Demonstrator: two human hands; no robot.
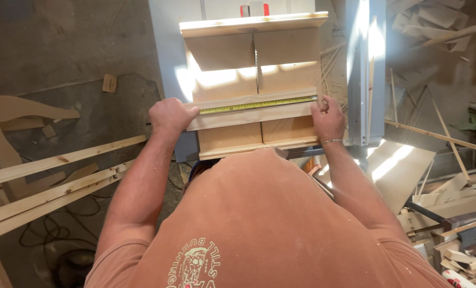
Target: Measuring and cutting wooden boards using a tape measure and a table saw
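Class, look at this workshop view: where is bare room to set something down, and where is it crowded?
Bare concrete floor lies left of the saw table, above the long planks. The wooden sled is taken by both hands and the yellow tape measure. Offcuts crowd the right.

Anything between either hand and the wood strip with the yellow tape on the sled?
Nothing visible. The left hand grips the wood strip at its left end, the right hand at its right end. The yellow tape measure lies along its top between them.
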